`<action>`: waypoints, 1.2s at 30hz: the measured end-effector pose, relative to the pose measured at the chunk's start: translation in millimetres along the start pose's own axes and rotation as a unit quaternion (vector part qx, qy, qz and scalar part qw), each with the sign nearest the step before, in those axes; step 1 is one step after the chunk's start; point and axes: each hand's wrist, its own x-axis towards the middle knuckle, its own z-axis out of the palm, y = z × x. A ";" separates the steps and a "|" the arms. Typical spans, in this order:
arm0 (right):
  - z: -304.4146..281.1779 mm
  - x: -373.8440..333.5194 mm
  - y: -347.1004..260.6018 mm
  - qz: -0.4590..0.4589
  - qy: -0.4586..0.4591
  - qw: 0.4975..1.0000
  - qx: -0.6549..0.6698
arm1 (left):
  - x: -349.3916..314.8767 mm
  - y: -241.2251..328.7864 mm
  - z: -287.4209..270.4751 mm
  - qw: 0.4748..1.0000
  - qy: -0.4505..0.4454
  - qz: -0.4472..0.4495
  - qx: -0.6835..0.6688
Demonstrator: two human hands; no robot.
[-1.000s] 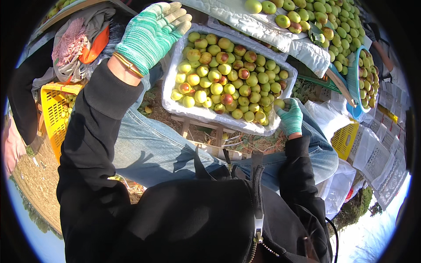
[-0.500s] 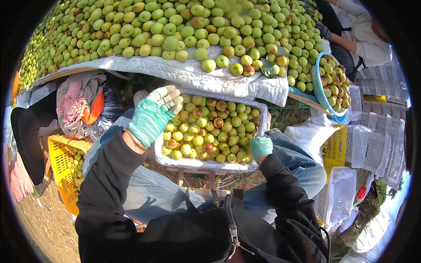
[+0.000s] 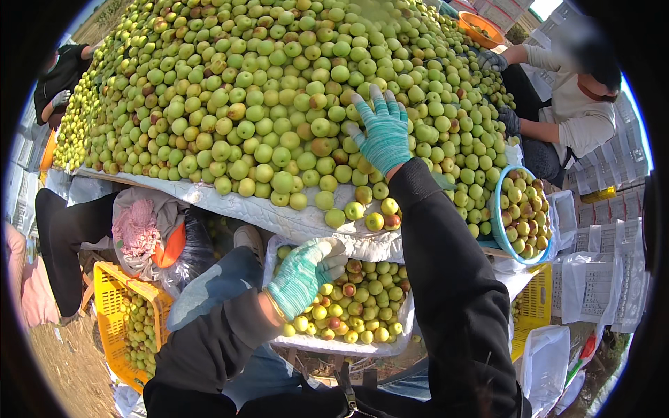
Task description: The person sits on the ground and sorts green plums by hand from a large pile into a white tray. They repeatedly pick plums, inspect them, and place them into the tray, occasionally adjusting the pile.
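A large sloping heap of round green jujubes (image 3: 272, 90), some with reddish-brown patches, fills the far side. My right hand (image 3: 387, 136), in a green-and-grey knit glove, reaches onto the heap with fingers spread over the fruit. Nothing shows gripped in it. My left hand (image 3: 300, 279), gloved alike, hovers over the left part of a white-lined crate (image 3: 406, 320) in front of me. Its fingers are apart and slightly bent, with no fruit visible in them. Yellower and redder jujubes (image 3: 359, 306) lie in that crate, partly hidden by my left hand.
To the right, a blue basket (image 3: 497, 216) of reddish jujubes leans at the heap's edge. Yellow crates (image 3: 104, 306) stand at both sides. A co-worker in a light top (image 3: 571, 111) sits at right; another in black (image 3: 59, 83) is far left. An orange basin (image 3: 481, 28) sits far right.
My right hand has moved from the crate's right edge up onto the heap, its fingers now spread. My left hand remains over the crate's left side. The view has tilted up toward the heap.
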 end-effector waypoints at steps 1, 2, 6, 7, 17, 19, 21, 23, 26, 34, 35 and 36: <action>8.0 17.7 -5.4 -0.010 -0.019 1.000 -0.008 | 4.6 0.0 3.7 1.000 0.000 -0.011 -0.005; 14.5 32.2 -13.0 -0.025 -0.018 1.000 0.005 | 8.1 -0.7 6.7 1.000 -0.019 -0.003 0.013; 27.0 71.4 -37.9 -0.084 -0.139 0.985 0.060 | 20.1 3.2 12.0 0.999 -0.026 -0.037 0.009; 26.9 74.9 -37.0 -0.071 -0.139 0.986 0.057 | 22.0 4.8 13.4 0.999 -0.039 -0.030 0.009; 31.1 57.2 22.3 -0.152 -0.063 0.986 -0.038 | 38.1 23.2 30.8 0.999 -0.029 -0.023 0.006; 30.3 57.3 36.3 -0.155 -0.066 0.982 -0.082 | 39.3 23.2 31.4 0.999 -0.010 -0.037 0.013; 30.4 62.0 53.8 -0.119 -0.052 0.986 -0.104 | 40.7 23.1 31.3 0.999 -0.007 -0.041 0.012; 31.5 66.6 75.9 -0.085 -0.074 0.987 -0.114 | 42.1 23.3 31.3 0.999 -0.014 -0.041 -0.002; 33.1 66.1 114.5 -0.041 -0.167 0.969 -0.179 | 44.2 23.6 32.1 0.999 -0.022 -0.042 -0.013; 13.0 77.0 171.8 0.064 -0.120 0.966 -0.219 | 44.5 23.6 45.3 0.997 -0.019 -0.072 -0.004; 12.4 83.5 165.6 0.056 -0.100 0.974 -0.193 | 45.9 24.0 47.5 0.997 -0.025 -0.073 -0.002; 14.4 90.6 155.5 0.046 -0.081 0.982 -0.167 | 47.3 23.8 49.8 0.997 -0.024 -0.069 0.002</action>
